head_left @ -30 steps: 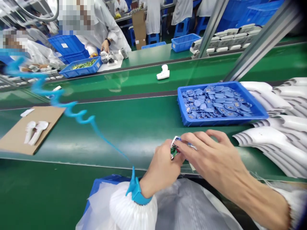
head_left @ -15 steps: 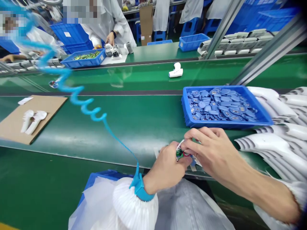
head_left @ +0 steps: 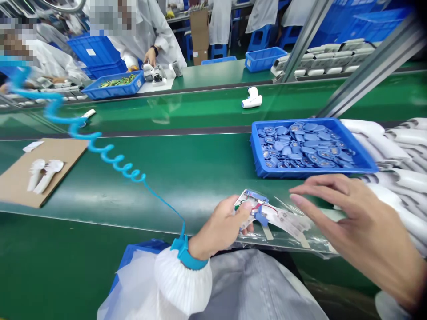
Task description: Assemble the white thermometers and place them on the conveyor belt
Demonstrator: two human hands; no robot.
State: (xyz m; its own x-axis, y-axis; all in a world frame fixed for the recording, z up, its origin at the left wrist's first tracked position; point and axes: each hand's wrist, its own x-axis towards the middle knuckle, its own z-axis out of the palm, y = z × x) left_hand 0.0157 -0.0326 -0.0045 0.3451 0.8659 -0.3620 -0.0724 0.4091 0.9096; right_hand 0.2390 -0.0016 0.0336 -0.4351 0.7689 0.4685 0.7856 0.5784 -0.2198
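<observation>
My left hand is closed round an open white plastic housing near the bench's front edge. Inside it show a bit of green circuit board and red wires, and a blue part hangs at its lower right; my fingers cover the rest. To the right, apart from the housing, my right hand hovers with thumb and fingers spread and nothing between them. A clear plastic sheet with a printed strip lies between the hands, taped to the bench. Round my left wrist sits a blue strap with a coiled cord.
A blue bin of blue plastic pieces stands beyond my hands, with stacked white shells at its right. Cardboard at left bears two white shell parts. A white gun-shaped device lies on the green belt; a co-worker handles parts opposite.
My right hand has let go of the housing's contents and moved right, its fingers now apart. The left hand keeps hold. On the belt the white device has shifted slightly right.
</observation>
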